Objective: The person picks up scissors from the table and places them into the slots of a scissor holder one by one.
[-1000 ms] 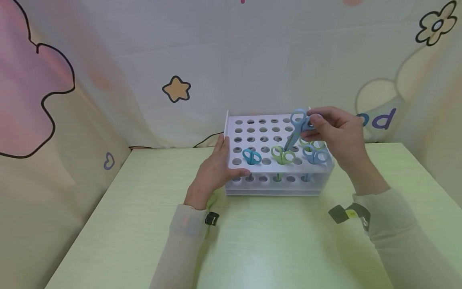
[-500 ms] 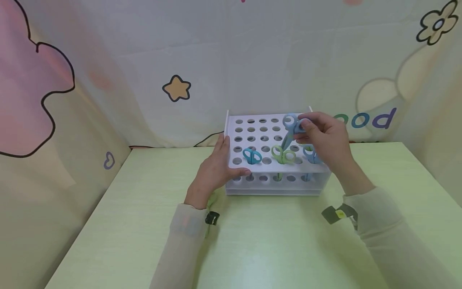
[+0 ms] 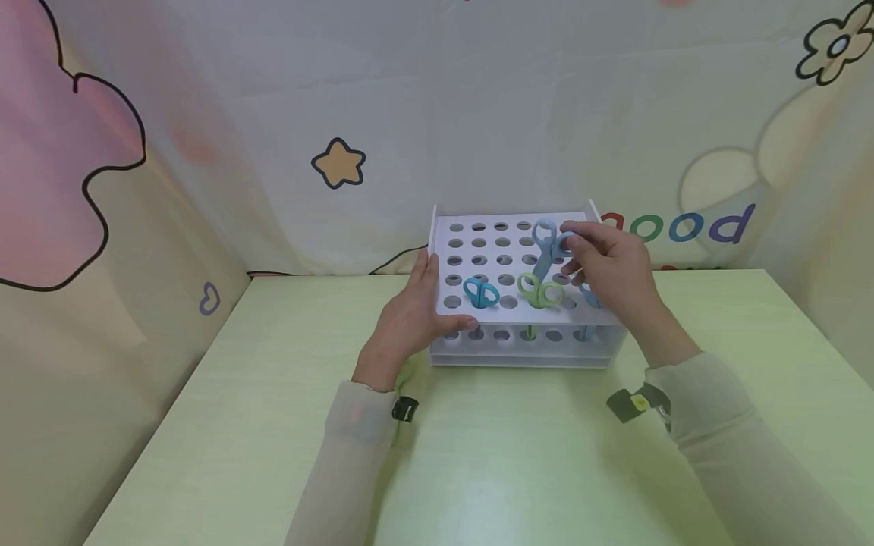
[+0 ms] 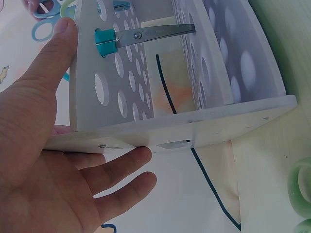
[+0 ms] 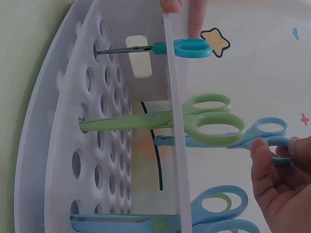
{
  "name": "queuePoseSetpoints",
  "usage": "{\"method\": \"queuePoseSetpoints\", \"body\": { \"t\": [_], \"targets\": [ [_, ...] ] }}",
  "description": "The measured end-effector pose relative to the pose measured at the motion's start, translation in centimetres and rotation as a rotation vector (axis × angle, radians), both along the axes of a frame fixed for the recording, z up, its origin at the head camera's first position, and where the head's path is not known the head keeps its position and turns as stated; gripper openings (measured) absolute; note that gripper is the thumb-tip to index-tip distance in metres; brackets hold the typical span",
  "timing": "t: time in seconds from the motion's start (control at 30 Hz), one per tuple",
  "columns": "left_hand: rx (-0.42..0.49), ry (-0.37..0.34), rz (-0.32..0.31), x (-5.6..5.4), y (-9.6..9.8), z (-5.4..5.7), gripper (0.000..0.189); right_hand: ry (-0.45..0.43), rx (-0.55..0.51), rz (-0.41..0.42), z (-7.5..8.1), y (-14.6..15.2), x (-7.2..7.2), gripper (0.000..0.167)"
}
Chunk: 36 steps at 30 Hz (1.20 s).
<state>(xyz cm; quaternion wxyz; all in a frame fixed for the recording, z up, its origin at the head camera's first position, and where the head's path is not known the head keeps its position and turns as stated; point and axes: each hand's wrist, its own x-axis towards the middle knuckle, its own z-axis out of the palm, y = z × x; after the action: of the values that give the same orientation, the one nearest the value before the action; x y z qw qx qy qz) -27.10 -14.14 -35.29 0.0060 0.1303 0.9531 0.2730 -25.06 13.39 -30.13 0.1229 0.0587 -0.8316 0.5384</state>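
A white rack (image 3: 492,315) with rows of round holes stands on the table. My left hand (image 3: 404,322) rests on its left end, thumb along the front top edge and fairly straight fingers against the side panel. My right hand (image 3: 611,267) pinches light blue scissors (image 3: 543,263) by one handle loop. Their tip (image 5: 166,141) is through a hole of the top plate, behind the green scissors (image 5: 133,120). Teal scissors (image 3: 481,293) stand in the front row. At the right, blue scissors (image 5: 221,198) and another green pair (image 5: 224,199) are partly hidden.
A pale green table (image 3: 293,425) extends in front and to both sides. A printed cloth backdrop (image 3: 505,114) hangs close behind the rack. A dark cord (image 3: 396,260) runs by the table's back edge. The rack's lower shelf (image 3: 505,349) also has holes.
My right hand has moved left and slightly down with the light blue scissors, which now sit lower, behind the front green pair. My left hand stays on the rack.
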Motion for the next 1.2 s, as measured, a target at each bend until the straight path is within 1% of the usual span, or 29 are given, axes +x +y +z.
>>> {"method": "queuePoseSetpoints", "body": {
  "t": [0.17,0.3,0.43,0.5,0.6,0.7,0.87,0.97,1.07,1.13,1.2],
  "targets": [
    [0.000,-0.010,0.002,0.0,0.0,0.1,0.125,-0.091,0.120,-0.032,0.0,0.0,-0.3,0.036],
    [-0.005,-0.008,-0.002,0.0,0.0,0.1,0.125,-0.155,0.237,-0.035,0.1,0.1,-0.6,0.038],
    [-0.010,-0.005,-0.003,0.0,0.0,0.1,0.125,-0.220,0.329,-0.019,0.1,-0.1,-1.0,0.040],
    [-0.012,-0.001,-0.003,0.0,0.0,0.1,0.125,-0.255,0.358,-0.008,0.1,-0.3,-1.2,0.040],
    [-0.017,0.006,-0.002,0.0,0.0,0.0,0.125,-0.281,0.393,0.007,0.2,-0.6,-1.4,0.040],
    [-0.017,0.006,-0.005,0.0,0.1,0.0,0.124,-0.285,0.407,-0.001,0.2,-0.8,-1.5,0.039],
    [-0.014,-0.010,-0.011,-0.1,0.2,0.2,0.125,-0.292,0.408,-0.058,0.5,-0.6,-1.3,0.040],
    [-0.025,-0.009,-0.004,-0.1,0.3,0.3,0.125,-0.285,0.403,-0.077,0.6,-0.4,-1.0,0.041],
    [-0.031,-0.006,0.002,-0.1,0.2,0.3,0.125,-0.256,0.380,-0.083,0.8,0.1,-0.6,0.041],
    [-0.026,-0.004,0.000,0.0,0.2,0.3,0.125,-0.232,0.348,-0.091,1.0,0.4,-0.1,0.040],
    [-0.019,-0.004,-0.002,0.0,0.1,0.2,0.125,-0.189,0.298,-0.103,1.2,1.0,0.4,0.038]
  ]
}}
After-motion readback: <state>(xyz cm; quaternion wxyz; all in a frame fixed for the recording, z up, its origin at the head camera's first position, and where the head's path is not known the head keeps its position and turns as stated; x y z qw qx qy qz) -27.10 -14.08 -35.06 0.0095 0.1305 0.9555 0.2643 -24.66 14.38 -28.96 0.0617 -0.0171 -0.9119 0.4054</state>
